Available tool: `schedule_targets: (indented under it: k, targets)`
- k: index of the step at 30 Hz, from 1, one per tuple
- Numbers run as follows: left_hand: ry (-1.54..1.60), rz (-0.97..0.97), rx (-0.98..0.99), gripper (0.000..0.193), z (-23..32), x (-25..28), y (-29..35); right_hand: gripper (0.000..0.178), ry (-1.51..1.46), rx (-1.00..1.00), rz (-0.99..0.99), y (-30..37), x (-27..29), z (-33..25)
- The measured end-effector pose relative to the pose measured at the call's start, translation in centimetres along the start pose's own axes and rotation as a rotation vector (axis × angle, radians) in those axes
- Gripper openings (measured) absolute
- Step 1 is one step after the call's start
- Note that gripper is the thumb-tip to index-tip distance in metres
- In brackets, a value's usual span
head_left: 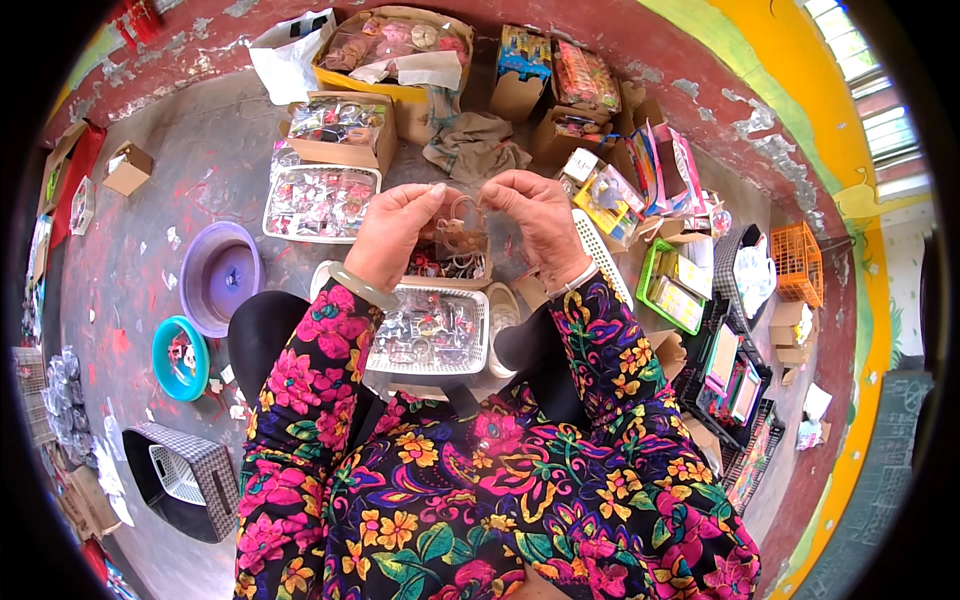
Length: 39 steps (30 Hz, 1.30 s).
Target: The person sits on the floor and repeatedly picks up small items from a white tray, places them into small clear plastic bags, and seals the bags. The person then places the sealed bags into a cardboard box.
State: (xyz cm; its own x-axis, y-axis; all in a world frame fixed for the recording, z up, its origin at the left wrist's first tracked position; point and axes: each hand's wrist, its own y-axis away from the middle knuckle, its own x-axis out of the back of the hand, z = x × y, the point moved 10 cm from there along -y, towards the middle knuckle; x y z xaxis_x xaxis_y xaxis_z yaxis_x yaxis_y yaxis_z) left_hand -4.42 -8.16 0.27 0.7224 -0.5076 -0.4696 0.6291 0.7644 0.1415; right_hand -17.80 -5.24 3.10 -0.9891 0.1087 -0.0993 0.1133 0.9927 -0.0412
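Out to my left sits a purple basin (215, 303), and between my knees a white basket (425, 368) of small packets, with an open box (450, 283) beyond it, partly hidden by my hands. Above that box, my left hand (390, 232) and right hand (545, 225), fingers pinched narrow, hold a thin, clear bag (505, 245) between them; a pinkish-tan looped band (462, 226) shows in or behind it, I cannot tell which.

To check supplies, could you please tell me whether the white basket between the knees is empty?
Not empty: the white basket holds many small clear packets.
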Motion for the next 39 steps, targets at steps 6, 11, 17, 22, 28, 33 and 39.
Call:
schedule_targets:
  k: [6,11,17,22,28,33,39]
  targets:
    - [0.196,0.001,0.143,0.03,-1.5,-0.7,0.1,0.016,-0.255,-0.162,0.103,-0.2,1.5,2.7]
    - [0.087,0.01,0.204,0.022,-2.8,-0.8,0.0,0.017,-0.272,-0.152,0.143,-0.3,1.4,3.1]
    - [-0.106,-0.014,0.162,0.016,-2.8,0.0,-0.7,0.02,-0.161,-0.217,0.095,-0.3,1.4,2.1]
    - [-0.408,-0.13,0.142,0.018,-2.8,-0.3,-0.4,0.017,0.068,-0.332,-0.223,0.2,-0.2,2.8]
    - [-0.158,0.049,0.232,0.017,-2.9,0.5,-0.1,0.016,-0.191,-0.318,0.027,-0.1,1.6,3.9]
    - [-0.052,0.073,0.186,0.014,-2.9,0.5,-0.4,0.017,-0.249,-0.337,0.017,-0.1,0.9,4.3]
    - [-0.19,0.06,0.144,0.01,-2.0,0.7,-0.3,0.018,-0.201,-0.375,-0.016,0.1,0.7,4.6]
